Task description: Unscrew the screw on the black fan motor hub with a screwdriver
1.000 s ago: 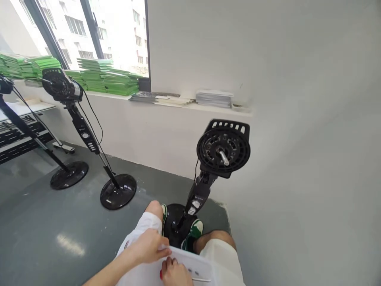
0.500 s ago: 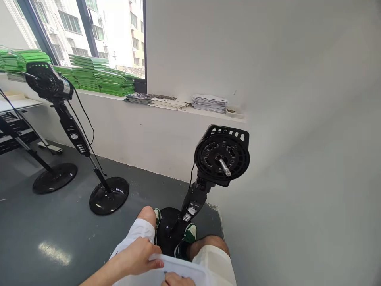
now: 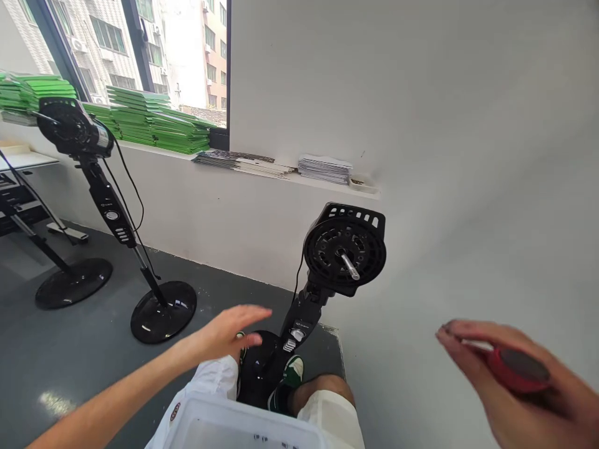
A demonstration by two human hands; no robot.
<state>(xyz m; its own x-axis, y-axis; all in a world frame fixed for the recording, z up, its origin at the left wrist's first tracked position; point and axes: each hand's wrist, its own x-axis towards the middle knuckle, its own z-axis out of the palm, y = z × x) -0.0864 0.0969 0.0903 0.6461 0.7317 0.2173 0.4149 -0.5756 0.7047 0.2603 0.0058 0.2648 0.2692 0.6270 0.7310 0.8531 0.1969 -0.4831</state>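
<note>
Head view: left hand [image 3: 229, 333] raised over the lap, palm down, fingers spread flat and holding nothing, its grip wide apart. Just beyond and below that grip, black fan stand [image 3: 299, 318] leaning up from a round base between two green-and-white shoes, topped by bare motor head [image 3: 345, 251] with a metal shaft poking toward the camera. Under the same grip, on the knees, white plastic tray [image 3: 234, 424], rim only in sight. Right hand [image 3: 510, 374] up at the far right, well apart from the left, fingers curled and grip pressed around red round cap [image 3: 517, 369], a red disc with a dark face, pinched between thumb and fingertips. Well left of the left grip, two more black fan stands [image 3: 112, 215] on the grey floor [image 3: 70, 349]. Behind them, window ledge [image 3: 262, 171] carrying stacks of green booklets [image 3: 154, 125] and grey paper piles [image 3: 324, 168].
</note>
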